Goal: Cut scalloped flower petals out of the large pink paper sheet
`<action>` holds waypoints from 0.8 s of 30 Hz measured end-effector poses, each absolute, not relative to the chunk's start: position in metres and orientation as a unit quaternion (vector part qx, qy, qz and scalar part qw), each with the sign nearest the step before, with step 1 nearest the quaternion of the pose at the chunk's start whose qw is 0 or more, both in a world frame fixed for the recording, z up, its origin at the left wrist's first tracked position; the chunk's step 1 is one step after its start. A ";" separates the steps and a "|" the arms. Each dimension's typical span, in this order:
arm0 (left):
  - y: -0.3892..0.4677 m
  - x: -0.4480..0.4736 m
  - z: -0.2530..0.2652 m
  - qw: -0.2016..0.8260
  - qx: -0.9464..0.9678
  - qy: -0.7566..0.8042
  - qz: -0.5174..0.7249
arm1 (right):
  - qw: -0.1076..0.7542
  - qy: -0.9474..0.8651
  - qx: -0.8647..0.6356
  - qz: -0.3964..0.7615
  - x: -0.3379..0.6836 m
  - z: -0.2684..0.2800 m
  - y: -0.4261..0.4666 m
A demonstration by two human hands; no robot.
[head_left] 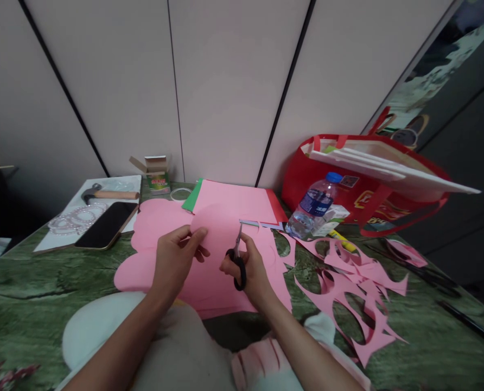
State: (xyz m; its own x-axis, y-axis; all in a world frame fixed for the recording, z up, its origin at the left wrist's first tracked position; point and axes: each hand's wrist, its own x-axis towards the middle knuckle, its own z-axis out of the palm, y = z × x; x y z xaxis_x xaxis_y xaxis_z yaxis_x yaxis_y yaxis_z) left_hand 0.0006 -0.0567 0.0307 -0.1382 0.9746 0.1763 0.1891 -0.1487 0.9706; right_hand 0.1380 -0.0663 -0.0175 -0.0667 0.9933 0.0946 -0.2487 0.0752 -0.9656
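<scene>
My left hand (180, 252) pinches the left edge of a pink sheet of paper (220, 225), raised above the table. My right hand (252, 271) is closed around the black handles of a pair of scissors (239, 260). Their blades point up and away from me, at the right edge of that sheet. Under both hands lies more pink paper (144, 271), with scalloped outer edges on the left. How far the blades are apart I cannot make out.
Pink paper scraps (348, 293) with cut-out holes lie on the right, near a yellow glue stick (342, 240). Behind stand a water bottle (315, 203) and a red bag (299, 168). A phone (107, 225), a hammer (115, 194) and a small box (158, 176) are on the left.
</scene>
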 end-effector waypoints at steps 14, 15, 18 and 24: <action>-0.059 0.000 0.035 0.320 0.558 0.559 0.523 | 0.544 -0.469 -0.401 0.568 0.139 -0.016 -0.066; -0.059 0.000 0.035 0.314 0.560 0.561 0.523 | 0.544 -0.470 -0.401 0.567 0.139 -0.016 -0.066; -0.060 0.000 0.036 0.300 0.563 0.563 0.526 | 0.544 -0.470 -0.403 0.566 0.138 -0.017 -0.066; -0.062 0.001 0.039 0.301 0.565 0.566 0.519 | 0.552 -0.470 -0.392 0.566 0.136 -0.017 -0.067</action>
